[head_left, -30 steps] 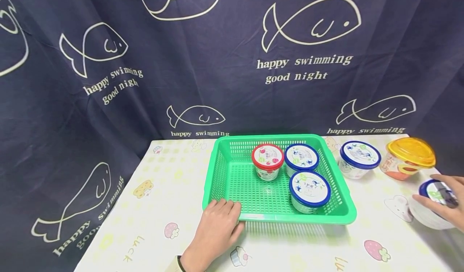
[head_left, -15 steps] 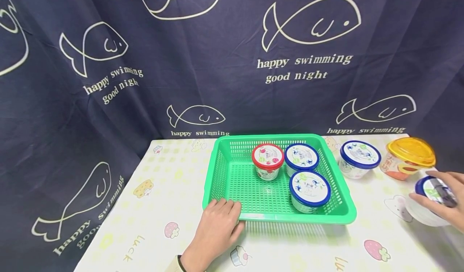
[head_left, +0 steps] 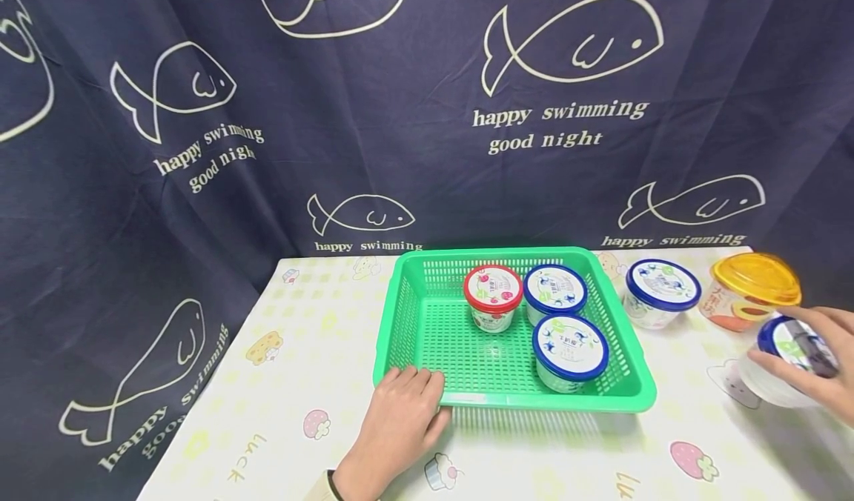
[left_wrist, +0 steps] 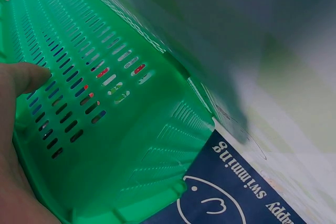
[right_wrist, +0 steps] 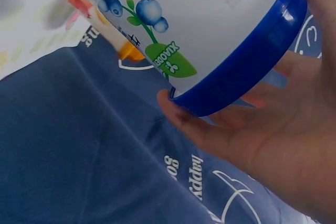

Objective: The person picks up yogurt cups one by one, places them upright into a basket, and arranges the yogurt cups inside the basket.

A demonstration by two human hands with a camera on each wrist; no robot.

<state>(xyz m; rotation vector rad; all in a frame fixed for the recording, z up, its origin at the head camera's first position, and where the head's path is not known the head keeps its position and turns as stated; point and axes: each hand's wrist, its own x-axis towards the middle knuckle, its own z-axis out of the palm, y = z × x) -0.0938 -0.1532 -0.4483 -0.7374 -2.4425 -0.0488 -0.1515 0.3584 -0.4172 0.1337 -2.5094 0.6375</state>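
My left hand [head_left: 400, 419] grips the front rim of a green plastic basket [head_left: 480, 399], with the fingers over the edge. In the left wrist view the thumb [left_wrist: 32, 77] lies against the slotted outer wall. At the far right my right hand [head_left: 823, 364] holds a white tub with a blue lid [head_left: 774, 375], slightly tilted. Blueberries are printed on the tub's side [right_wrist: 152, 24] in the right wrist view, where the fingers curl round its lid. Inside the basket stand a red-lidded tub [head_left: 492, 297] and two blue-lidded tubs [head_left: 570, 353], [head_left: 555, 290] on its right half.
Another blue-lidded tub [head_left: 660, 293] stands just right of the basket. Beside it is a tub with an orange lid [head_left: 754, 290], close behind the right hand. A patterned cloth [head_left: 267, 412] covers the table, and a dark blue fish-print curtain [head_left: 427, 115] hangs behind it.
My right hand has brought the blue-lidded tub a little left and back, toward the orange-lidded one. The left hand and the basket have stayed put.
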